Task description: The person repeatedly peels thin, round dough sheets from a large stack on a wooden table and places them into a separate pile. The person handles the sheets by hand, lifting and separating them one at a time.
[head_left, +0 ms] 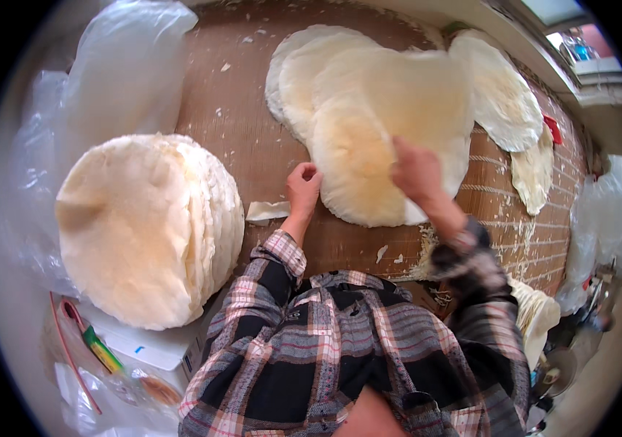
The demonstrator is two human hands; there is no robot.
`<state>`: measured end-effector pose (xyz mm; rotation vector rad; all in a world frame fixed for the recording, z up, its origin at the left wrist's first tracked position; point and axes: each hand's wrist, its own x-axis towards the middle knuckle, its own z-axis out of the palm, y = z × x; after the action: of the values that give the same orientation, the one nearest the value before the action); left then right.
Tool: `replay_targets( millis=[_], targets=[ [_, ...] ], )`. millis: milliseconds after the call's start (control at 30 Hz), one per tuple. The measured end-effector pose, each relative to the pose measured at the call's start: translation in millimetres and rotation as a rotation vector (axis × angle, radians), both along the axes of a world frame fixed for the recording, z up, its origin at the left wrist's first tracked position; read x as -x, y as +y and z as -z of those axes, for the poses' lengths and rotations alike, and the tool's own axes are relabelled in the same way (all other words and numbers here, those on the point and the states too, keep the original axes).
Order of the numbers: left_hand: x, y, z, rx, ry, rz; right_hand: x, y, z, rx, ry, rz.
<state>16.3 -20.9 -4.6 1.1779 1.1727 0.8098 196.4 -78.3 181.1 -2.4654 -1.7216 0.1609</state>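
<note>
Several thin, round flatbreads overlap in front of me, pale with yellowish middles. The nearest flatbread (352, 164) lies with its left edge at my left hand (304, 188), whose thumb and fingertips meet at that edge. Over its right side is my right hand (417, 169), blurred and with its fingers bent. Beside that hand a larger flatbread (420, 93) is also blurred; whether the fingers grip it cannot be made out. A thick stack of flatbreads (125, 229) stands to the left of my left hand.
A brown slatted mat (223, 114) with white cords and scattered crumbs lies underneath. A torn strip (267, 211) is beside my left wrist. More flatbreads (499, 90) lie at the far right. Clear plastic bags (125, 71) stand at the left; a white box (131, 333) is below the stack.
</note>
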Motion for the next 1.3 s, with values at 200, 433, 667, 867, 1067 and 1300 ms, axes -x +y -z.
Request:
replay_targets(
  millis=[200,433,667,867,1067,1300],
  targets=[
    [4,8,-21,0.427,-0.362,0.102,60,6,104,0.119,0.276,0.077],
    [-17,15,-25,0.581,-0.449,0.282,55,17,95,0.176,0.308,0.173],
    [-28,12,7,0.587,-0.137,0.24,10,20,86,0.148,0.141,0.109],
    [-32,8,25,0.451,-0.034,0.308,-118,-29,22,-0.042,0.424,0.198],
    [-30,6,32,0.347,0.058,0.278,-195,-33,-82,-0.057,0.603,0.346],
    [-37,5,26,0.199,0.198,0.3,-228,-22,-132,0.034,0.244,0.206]
  ],
)
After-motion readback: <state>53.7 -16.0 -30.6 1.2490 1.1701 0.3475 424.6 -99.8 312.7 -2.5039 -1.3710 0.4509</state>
